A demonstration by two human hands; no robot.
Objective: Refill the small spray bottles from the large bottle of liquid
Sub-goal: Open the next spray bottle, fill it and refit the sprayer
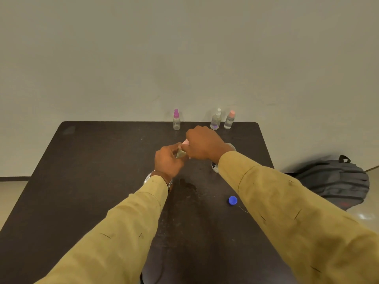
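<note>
Dark counter [102, 181], head view. The left hand [167, 161] is curled round the body of a small spray bottle [181, 154] near the counter's centre. The right hand [205, 144] closes its fingers over that bottle's pink spray cap [186, 142].

The cap lies at 1 o'clock from the left hand, and the bottle's long axis appears tilted the same way. The cap is probably being turned; which direction cannot be told.

The large bottle [231, 146] stands at 3 o'clock of the right hand, mostly hidden behind the right wrist, so the right hand is nearer to it. A blue cap [232, 200], probably its own, lies at 5 o'clock beside the right sleeve.

Along the far edge at 12 o'clock stand:
- a purple-capped bottle [176, 119]
- a white-capped bottle [216, 120]
- a pink-capped bottle [229, 119]

A wet patch [187, 184] lies at 6 o'clock of the hands. A backpack [336, 181] sits on the floor at 3 o'clock.
</note>
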